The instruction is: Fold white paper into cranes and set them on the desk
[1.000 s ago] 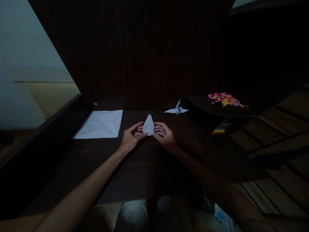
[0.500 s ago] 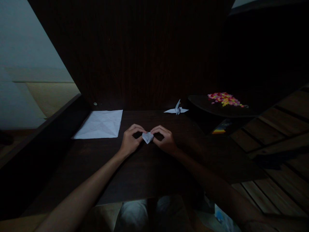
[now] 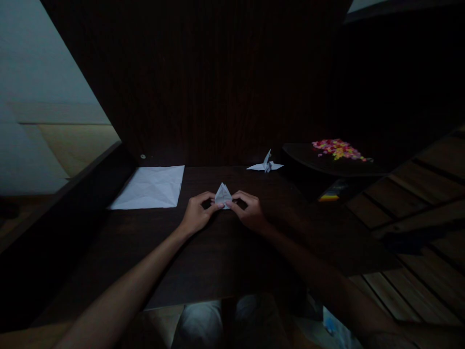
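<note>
A small piece of folded white paper [image 3: 223,193] stands between my hands over the dark tabletop, its point facing away from me. My left hand [image 3: 198,209] pinches its left side, thumb on the near face and fingers behind. On the right edge, my right hand [image 3: 250,208] grips it the same way. Both thumbs press near the lower edge of the paper. Beyond my right hand sits a folded paper crane [image 3: 267,166] with its wings spread. To the left lies a creased white paper sheet [image 3: 148,188].
A dark upright panel [image 3: 218,87] closes off the back of the table [image 3: 181,261]. At the right, a raised curved shelf [image 3: 308,162] bears a heap of small pink, red and yellow pieces [image 3: 339,149]. A low side board [image 3: 65,189] runs along the left.
The folded paper's point now faces away from me, where before it faced toward me. My thumbs have shifted onto its near face. The crane and the sheet have stayed put.
</note>
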